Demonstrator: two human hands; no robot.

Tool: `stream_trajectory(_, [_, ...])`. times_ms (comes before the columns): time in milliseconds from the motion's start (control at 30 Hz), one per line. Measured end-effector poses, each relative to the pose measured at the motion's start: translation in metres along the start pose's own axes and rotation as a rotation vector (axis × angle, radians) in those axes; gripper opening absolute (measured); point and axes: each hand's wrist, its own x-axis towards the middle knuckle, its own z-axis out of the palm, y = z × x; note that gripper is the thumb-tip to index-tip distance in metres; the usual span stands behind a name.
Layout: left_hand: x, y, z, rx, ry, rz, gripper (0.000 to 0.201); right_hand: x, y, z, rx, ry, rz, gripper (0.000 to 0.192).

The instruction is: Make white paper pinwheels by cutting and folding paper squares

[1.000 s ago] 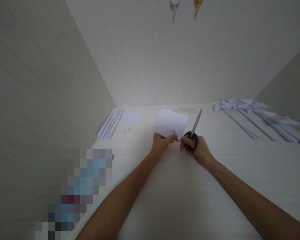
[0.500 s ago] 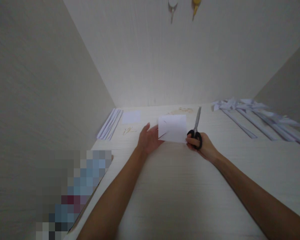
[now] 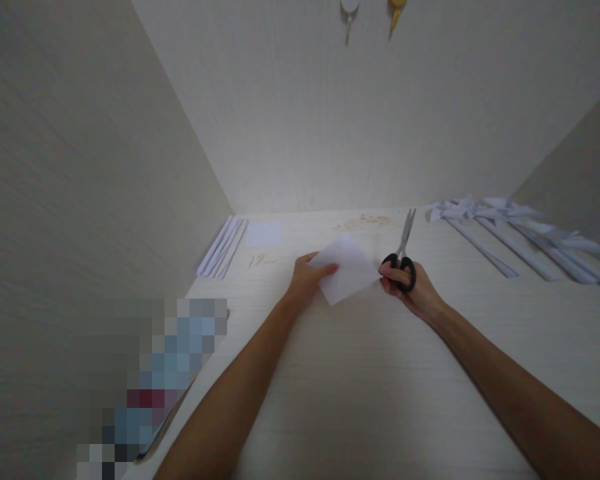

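Observation:
A white square of paper is held between both hands, turned so that its corners point up, down and sideways. My left hand pinches its left corner, thumb on top. In my right hand is a pair of scissors with black handles, the blades slightly apart and pointing away from me. The fingertips of that same hand touch the paper's right corner.
Rolled paper sticks and a flat paper sheet lie at the back left, near some thin toothpick-like pieces. More small pieces lie behind the paper. Paper pinwheels on sticks lie at the back right. Hooks hang on the wall.
The paper has turned from lying square to a diamond position. My left hand has closed on its corner, thumb over it. The scissor blades have parted slightly.

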Motion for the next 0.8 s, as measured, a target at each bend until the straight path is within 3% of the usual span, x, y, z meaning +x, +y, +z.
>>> stream_trajectory(100, [0.002, -0.001, 0.000, 0.073, 0.093, 0.095, 0.033, 0.000, 0.002, 0.003, -0.011, 0.003, -0.032, 0.025])
stream_trajectory(233, [0.000, -0.003, 0.009, 0.041, 0.165, 0.156, 0.039, 0.002, 0.008, 0.006, -0.056, 0.151, -0.069, 0.022])
stream_trajectory(333, [-0.003, -0.005, 0.017, -0.004, 0.173, 0.154, 0.042, 0.004, 0.012, 0.007, -0.024, 0.246, -0.110, 0.022])
stream_trajectory(533, [-0.006, -0.006, 0.023, -0.056, 0.213, 0.137, 0.047, 0.005, 0.012, 0.008, 0.009, 0.307, -0.111, 0.021])
stream_trajectory(600, [-0.006, -0.005, 0.024, -0.168, 0.191, 0.122, 0.047, 0.005, 0.010, 0.010, 0.044, 0.328, -0.123, 0.020])
stream_trajectory(700, [-0.009, -0.003, 0.027, -0.396, 0.103, 0.041, 0.032, 0.004, 0.006, 0.012, 0.127, 0.336, -0.114, 0.019])
stream_trajectory(800, [-0.012, -0.002, 0.030, -0.456, 0.045, -0.047, 0.020, 0.003, 0.002, 0.013, 0.186, 0.319, -0.102, 0.020])
